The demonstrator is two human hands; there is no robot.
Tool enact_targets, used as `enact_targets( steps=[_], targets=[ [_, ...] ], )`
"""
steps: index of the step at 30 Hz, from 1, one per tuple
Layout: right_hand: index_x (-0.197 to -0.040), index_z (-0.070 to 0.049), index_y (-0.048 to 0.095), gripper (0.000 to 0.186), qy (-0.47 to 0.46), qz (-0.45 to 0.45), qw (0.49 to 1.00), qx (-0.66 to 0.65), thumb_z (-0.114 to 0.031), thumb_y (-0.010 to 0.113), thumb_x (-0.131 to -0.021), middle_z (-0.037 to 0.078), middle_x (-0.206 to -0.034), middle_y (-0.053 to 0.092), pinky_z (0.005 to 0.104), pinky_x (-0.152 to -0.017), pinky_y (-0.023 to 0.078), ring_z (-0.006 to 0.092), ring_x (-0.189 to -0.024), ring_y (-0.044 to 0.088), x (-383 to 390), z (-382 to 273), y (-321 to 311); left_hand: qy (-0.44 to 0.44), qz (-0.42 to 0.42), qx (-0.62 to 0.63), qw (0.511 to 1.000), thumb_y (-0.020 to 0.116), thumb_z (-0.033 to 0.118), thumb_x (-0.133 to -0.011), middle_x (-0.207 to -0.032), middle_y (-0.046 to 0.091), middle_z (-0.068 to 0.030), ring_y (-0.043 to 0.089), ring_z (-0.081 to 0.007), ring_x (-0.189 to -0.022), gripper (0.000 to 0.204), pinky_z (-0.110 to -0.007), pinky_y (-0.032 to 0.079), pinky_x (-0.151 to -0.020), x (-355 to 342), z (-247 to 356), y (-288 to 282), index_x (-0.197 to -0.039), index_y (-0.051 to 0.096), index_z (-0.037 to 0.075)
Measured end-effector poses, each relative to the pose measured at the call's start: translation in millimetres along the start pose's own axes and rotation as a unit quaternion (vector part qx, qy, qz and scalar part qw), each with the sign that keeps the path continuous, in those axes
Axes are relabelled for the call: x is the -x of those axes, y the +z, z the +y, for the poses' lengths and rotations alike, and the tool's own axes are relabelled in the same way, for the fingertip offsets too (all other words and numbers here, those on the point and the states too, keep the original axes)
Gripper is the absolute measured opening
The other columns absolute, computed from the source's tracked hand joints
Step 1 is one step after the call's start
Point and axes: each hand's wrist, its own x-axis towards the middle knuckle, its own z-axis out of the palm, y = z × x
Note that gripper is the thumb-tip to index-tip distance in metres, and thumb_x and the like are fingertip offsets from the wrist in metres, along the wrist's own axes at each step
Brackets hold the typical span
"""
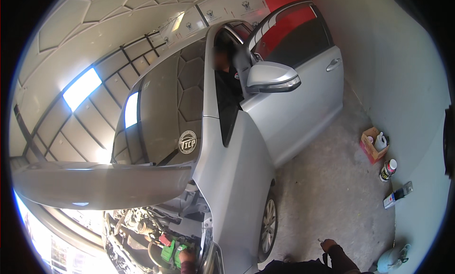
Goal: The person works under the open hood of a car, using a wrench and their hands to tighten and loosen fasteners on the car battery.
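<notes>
At the bottom of the head view, my left hand (186, 257) is closed on a green object (168, 250) in the open engine bay (142, 226) of a silver car, beside a small red part (165, 238). My right hand (328, 245) hangs out over the concrete floor to the right of the fender (227, 188), closed on a small metal item (320, 241), too small to name. The raised hood (95, 184) crosses the view above the engine.
A person (227, 79) is at the open front door (303, 112), below the side mirror (270, 77). Along the right wall stand a cardboard box with jugs (372, 155), a dark bottle (387, 170), a narrow container (393, 198) and a light-blue canister (386, 260).
</notes>
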Motion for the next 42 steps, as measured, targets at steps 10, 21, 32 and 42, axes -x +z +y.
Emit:
enact_targets(
  steps=[10,21,32,42],
  targets=[
    [-0.097,0.003,0.064,0.045,0.060,-0.029,0.997,-0.044,-0.035,0.041,-0.087,0.025,-0.104,0.061,0.0455,-0.091,0.043,0.0390,-0.101,0.057,-8,7,13,0.009,-0.014,0.001,1.000,0.056,0.048,-0.079,-0.072,0.064,-0.0207,0.063,-0.0402,-0.072,0.048,-0.048,0.049,-0.066,-1,-2,-1,-0.067,0.067,0.003],
    [-0.097,0.002,0.064,0.044,0.028,-0.073,0.997,0.012,-0.032,0.038,-0.087,0.024,-0.109,0.059,0.0452,-0.093,0.042,0.0377,-0.104,0.056,-13,26,34,0.012,-0.010,0.030,0.999,0.059,0.045,-0.078,-0.074,0.064,-0.0203,0.063,-0.0395,-0.073,0.043,-0.048,0.049,-0.068,3,11,-8,-0.069,0.066,0.003],
    [-0.098,-0.001,0.065,0.039,-0.054,-0.092,0.986,0.128,-0.024,0.035,-0.088,0.022,-0.106,0.060,0.0447,-0.091,0.044,0.0359,-0.101,0.058,6,11,14,0.093,0.013,0.071,0.993,0.057,0.030,-0.082,-0.098,0.057,-0.0257,0.052,-0.0416,-0.096,0.033,-0.048,0.043,-0.082,6,28,-26,-0.093,0.057,-0.002],
    [-0.093,-0.005,0.066,0.029,-0.129,-0.094,0.959,0.235,-0.022,0.044,-0.086,0.019,-0.099,0.064,0.0459,-0.084,0.049,0.0343,-0.098,0.061,2,29,27,0.097,-0.017,0.110,0.989,0.059,0.027,-0.078,-0.098,0.055,-0.0258,0.049,-0.0432,-0.098,0.036,-0.048,0.042,-0.084,-1,21,-10,-0.095,0.052,-0.003]
  ],
)
